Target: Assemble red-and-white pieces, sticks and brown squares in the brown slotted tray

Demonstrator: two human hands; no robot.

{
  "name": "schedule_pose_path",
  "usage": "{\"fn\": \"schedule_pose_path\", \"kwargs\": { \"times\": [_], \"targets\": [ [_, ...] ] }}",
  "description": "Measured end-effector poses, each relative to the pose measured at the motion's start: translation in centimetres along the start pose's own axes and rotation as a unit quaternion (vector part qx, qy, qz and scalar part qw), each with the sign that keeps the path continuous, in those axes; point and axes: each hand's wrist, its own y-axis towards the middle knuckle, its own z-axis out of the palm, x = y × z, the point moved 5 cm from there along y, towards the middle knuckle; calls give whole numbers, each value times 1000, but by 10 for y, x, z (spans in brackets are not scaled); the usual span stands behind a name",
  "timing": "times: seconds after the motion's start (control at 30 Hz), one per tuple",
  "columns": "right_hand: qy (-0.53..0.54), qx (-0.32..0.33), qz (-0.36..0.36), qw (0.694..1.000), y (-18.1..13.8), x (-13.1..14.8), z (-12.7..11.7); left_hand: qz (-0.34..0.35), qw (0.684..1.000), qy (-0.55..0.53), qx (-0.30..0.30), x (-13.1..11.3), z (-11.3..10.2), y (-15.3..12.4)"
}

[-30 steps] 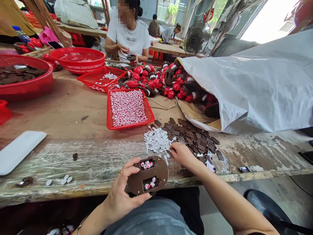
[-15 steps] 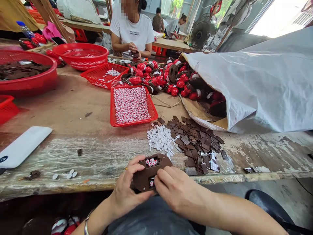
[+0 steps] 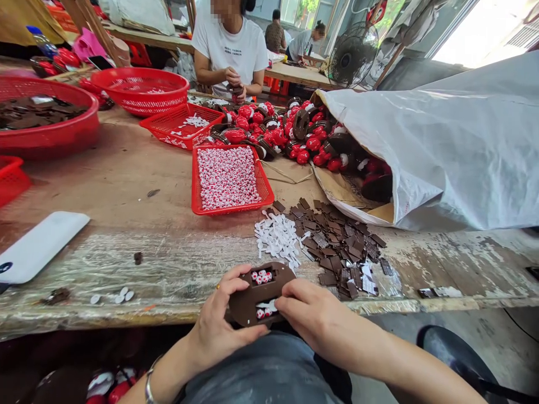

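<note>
You have the brown oval base at the counter's near edge, your left hand gripping its side; level it so the red-and-white balls don't spill. Your right hand pinches a white piece at the lower recess: ease it in gently. Beyond lies the white pile.

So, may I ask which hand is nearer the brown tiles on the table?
Right: the right hand is just short of the tiles; the left hand is farther off, leftward.
</note>
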Motion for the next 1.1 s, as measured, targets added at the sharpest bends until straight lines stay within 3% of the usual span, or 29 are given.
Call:
{"fn": "schedule_pose_path", "kwargs": {
  "times": [0.17,0.27,0.33,0.4,0.5,0.57,0.63,0.73,0.83,0.93,1.03,1.1],
  "targets": [
    [-32,34,-20,999,0,10,4,1,1000,18,0,-1,1,-2],
    [-8,4,-10,1000,-3,1,-5,-5,1000,25,-5,0,1,-4],
    [-5,-62,52,997,-9,-26,-17,-5,1000,25,-10,1,0,-5],
    [-54,-104,173,978,-19,-70,-26,1,1000,25,-15,1,0,-5],
    [-149,-37,340,928,-34,-136,-22,7,999,30,-17,0,0,-6],
    [-179,10,373,910,-38,-163,-13,6,999,28,-14,1,0,-5],
    [-198,6,375,906,-39,-175,-7,6,1000,27,-14,1,0,-6],
    [-204,-67,346,913,-41,-171,-1,4,999,29,-14,1,-1,-7],
    [-178,-156,228,944,-46,-149,9,2,1000,27,-13,2,-2,-8],
    [-150,-131,144,969,-54,-129,33,-1,1000,28,-9,3,-2,-8],
    [-122,-114,158,973,-62,-118,48,2,1000,29,-2,4,-2,-8],
    [-106,-141,221,959,-63,-115,47,5,1000,31,3,4,-1,-7]
  ]
}}
